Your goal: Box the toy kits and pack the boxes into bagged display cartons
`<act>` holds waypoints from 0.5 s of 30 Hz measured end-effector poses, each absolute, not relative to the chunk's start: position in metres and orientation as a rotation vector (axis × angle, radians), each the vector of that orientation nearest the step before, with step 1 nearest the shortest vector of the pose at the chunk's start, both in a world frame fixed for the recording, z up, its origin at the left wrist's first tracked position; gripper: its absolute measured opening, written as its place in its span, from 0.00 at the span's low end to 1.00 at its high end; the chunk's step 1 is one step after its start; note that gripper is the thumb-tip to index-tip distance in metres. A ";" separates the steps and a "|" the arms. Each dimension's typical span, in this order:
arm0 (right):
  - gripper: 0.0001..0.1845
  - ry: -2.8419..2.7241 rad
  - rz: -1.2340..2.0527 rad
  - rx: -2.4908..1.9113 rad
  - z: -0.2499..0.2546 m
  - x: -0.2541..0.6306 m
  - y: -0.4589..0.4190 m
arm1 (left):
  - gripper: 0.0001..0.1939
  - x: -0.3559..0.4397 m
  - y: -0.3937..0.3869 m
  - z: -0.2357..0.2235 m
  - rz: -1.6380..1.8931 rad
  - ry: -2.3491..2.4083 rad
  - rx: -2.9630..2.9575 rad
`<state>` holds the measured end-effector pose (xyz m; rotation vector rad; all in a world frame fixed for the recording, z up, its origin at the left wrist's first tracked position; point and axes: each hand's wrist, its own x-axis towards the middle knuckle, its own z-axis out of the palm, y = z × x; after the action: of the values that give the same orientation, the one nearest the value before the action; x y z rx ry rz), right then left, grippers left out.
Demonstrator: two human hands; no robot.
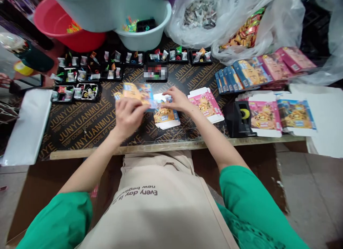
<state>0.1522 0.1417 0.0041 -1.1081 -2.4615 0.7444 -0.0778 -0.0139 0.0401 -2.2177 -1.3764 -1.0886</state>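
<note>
My left hand (pixel 128 115) is closed around a blue-and-yellow box (pixel 138 92), which is slightly blurred and raised over the table. Close to the box's right end is my right hand (pixel 177 99), its thumb and forefinger apart; whether they touch the box's end is unclear. Beneath the hands lies a flat blue-and-yellow carton (pixel 166 116) with white flaps. A flat pink carton (pixel 206 105) is to the right of it, under my right forearm. Part of another yellow printed piece (pixel 118 95) shows behind my left hand.
Black trays (pixel 87 91) of small toys and packets line the back, below tubs (pixel 146 39) and plastic bags (pixel 187 29). At right are stacked boxes (pixel 252 74), a tape dispenser (pixel 239 120) and flat cartons (pixel 296 113). A white sheet pile (pixel 28 125) sits left.
</note>
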 end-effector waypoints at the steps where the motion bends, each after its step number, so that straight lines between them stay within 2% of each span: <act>1: 0.36 -2.568 0.686 -1.138 0.005 0.141 0.139 | 0.11 -0.098 -0.005 0.029 -1.064 -1.461 -2.187; 4: 0.46 -2.750 0.535 -1.265 0.009 0.119 0.129 | 0.10 -0.142 0.015 -0.013 -1.002 -1.676 -2.289; 7: 0.48 -2.797 0.492 -1.344 0.011 0.114 0.120 | 0.15 -0.162 0.023 -0.040 -1.021 -1.752 -2.322; 10: 0.45 -2.762 0.487 -1.425 0.017 0.121 0.112 | 0.14 -0.168 0.028 -0.038 -1.048 -1.803 -2.336; 12: 0.40 -2.680 0.484 -1.464 0.025 0.132 0.105 | 0.14 -0.161 0.030 -0.024 -1.059 -1.850 -2.354; 13: 0.37 -2.617 0.492 -1.459 0.030 0.138 0.100 | 0.16 -0.152 0.029 -0.015 -1.103 -1.887 -2.369; 15: 0.32 -2.454 0.554 -1.373 0.042 0.151 0.089 | 0.31 -0.124 0.024 0.003 -1.340 -1.983 -2.440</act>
<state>0.1507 0.0891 0.0424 -1.3732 -2.4538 0.5538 -0.1241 0.0241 0.0028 -2.4404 -1.9829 -1.3397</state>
